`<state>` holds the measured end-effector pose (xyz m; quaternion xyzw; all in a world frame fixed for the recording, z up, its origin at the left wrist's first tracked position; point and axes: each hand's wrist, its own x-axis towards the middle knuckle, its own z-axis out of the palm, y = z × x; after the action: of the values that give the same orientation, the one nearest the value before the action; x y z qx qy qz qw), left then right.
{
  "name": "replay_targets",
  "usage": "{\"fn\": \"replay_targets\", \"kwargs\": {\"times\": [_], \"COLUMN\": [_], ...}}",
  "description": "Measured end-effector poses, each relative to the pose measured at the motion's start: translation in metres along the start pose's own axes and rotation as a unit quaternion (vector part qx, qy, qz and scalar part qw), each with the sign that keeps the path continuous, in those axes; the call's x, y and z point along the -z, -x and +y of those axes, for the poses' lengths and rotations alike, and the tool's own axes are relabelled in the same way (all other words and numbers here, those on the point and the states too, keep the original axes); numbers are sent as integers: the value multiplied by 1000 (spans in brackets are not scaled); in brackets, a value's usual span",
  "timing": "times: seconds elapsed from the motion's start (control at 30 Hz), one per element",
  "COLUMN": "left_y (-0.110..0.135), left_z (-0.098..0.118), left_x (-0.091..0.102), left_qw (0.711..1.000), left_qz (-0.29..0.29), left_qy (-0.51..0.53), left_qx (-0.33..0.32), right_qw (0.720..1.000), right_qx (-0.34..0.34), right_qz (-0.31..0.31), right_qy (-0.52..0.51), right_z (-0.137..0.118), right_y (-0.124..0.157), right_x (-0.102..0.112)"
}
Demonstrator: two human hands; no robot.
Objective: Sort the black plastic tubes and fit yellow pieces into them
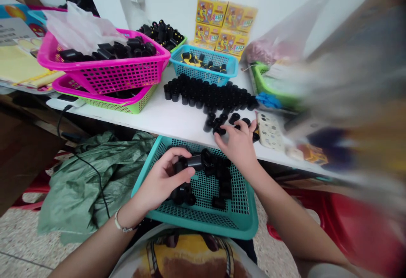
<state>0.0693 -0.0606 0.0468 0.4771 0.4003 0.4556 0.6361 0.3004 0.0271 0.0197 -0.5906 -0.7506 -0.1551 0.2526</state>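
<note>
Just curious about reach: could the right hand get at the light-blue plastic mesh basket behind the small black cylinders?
Probably yes, with a stretch: the low group of black cylinders lies between the right hand and the light-blue basket, but the space above them looks free.

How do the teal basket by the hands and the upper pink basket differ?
Support: the pink basket is stacked on another basket; no basket shows under the teal basket.
Contents: the teal basket shows bare floor among its black pieces; a whitish plastic bag covers part of the pink basket.
Hands: the left hand is over the teal basket, neither hand at the pink basket.
Both have mesh walls and hold black pieces.
</note>
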Motion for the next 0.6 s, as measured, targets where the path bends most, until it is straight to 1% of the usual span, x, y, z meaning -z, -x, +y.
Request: {"fn": "replay_targets", "kwargs": {"times": [0.1, 0.17, 0.23, 0.27, 0.33, 0.4, 0.43, 0.47, 0.5, 0.53, 0.57, 0.6], "left_y": [1, 0, 0, -1, -2, -4, -5, -6, -7, -8, -9, -10], "left_z": [2, 2, 1, 1, 0, -2, -3, -5, -7, -9, -11, -14], "left_x": [-1, -1, -2, -3, -5, -8, -9, -11, -12, -12, -11, -9], "left_qw": [996, 986, 974, 969, 962, 959, 961, 964, 968, 973, 979, 986], "left_qz": [-23, -41, -44, -40, -34, -31, -24, -11, 6, 24, 40, 54], "left_qy": [77, 142, 200, 222, 250, 256, 251, 242, 228, 209, 184, 148], "left_qx": [38, 71, 92, 98, 108, 116, 115, 110, 102, 93, 81, 64], "right_qw": [999, 998, 997, 998, 998, 991, 981, 963, 941, 925, 917, 915], "right_qx": [-7, -15, -18, -20, -19, -3, 11, 23, 33, 27, 6, -22], "right_qz": [-38, -60, -65, -56, -26, -6, -17, -49, -106, -154, -201, -248], "right_qy": [-10, -19, -22, -23, -49, -133, -194, -263, -321, -346, -345, -317], "right_z": [4, 8, 9, 7, -3, -21, -31, -40, -46, -50, -50, -47], "right_y": [-7, -11, -13, -13, -10, 0, 6, 14, 23, 32, 42, 51], "right_x": [-2, -4, -3, 1, 17, 45, 60, 73, 84, 92, 94, 92]}}
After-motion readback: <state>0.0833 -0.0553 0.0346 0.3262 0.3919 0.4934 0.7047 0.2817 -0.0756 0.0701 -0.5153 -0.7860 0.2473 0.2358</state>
